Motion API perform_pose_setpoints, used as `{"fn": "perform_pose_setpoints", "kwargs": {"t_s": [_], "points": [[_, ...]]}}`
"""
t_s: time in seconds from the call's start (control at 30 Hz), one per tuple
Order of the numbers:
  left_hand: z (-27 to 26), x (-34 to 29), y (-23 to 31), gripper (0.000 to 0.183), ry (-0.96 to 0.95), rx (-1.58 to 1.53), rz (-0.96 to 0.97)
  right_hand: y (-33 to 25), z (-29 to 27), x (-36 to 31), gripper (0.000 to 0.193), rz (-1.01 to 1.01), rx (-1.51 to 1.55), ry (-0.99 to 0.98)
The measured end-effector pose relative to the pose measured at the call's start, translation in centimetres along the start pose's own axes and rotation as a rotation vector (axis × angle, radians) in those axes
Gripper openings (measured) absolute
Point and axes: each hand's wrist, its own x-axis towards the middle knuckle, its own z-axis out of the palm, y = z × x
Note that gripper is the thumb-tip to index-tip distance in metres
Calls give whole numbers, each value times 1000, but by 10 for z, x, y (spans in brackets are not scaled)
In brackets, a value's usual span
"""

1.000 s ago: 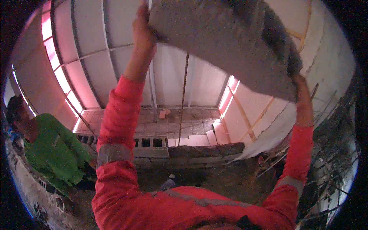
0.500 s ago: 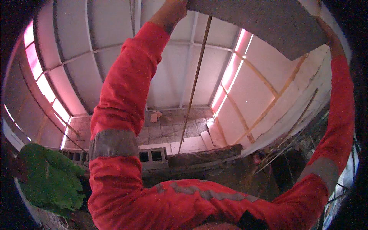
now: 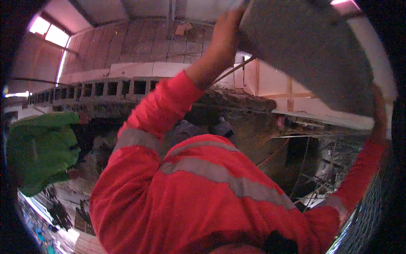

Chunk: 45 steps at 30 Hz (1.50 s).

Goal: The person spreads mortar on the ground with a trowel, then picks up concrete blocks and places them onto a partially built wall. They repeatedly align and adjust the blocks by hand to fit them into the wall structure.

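Observation:
A large flat grey panel (image 3: 304, 51) is held up at the upper right, in front of me. My left hand (image 3: 226, 40) is closed on its left edge, with the fingertips partly hidden behind it. At the panel's lower right edge my right hand (image 3: 377, 103) grips it, blurred and partly out of sight. Both arms, in red sleeves with grey bands, reach up and outward. The panel is tilted, and its upper part runs out of the picture.
A row of hollow concrete blocks (image 3: 105, 89) runs along the left and middle. A bulky green cloth (image 3: 42, 148) is at the left. A thin rod (image 3: 234, 69) slants behind the panel. Tangled thin bars (image 3: 325, 173) lie at the lower right.
The view has tipped downward, showing more of the block row and my torso. The panel now appears lower and larger, still between both hands.

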Motion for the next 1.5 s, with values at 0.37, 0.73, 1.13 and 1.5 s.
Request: {"fn": "perform_pose_setpoints", "kwargs": {"t_s": [0.37,0.73,1.13,1.5], "points": [[-269,-106,-230,24,591,480,149,87,380,10,39,-20,-458,-508],[-251,-129,-294,29,1109,-658,-83,229,498,-13,41,28,-208,-280],[-308,-147,-341,40,1335,-660,-58,190,572,-59,37,30,-172,-462],[-402,-148,-428,43,1126,-691,248,193,651,-63,30,11,115,-395]]}}
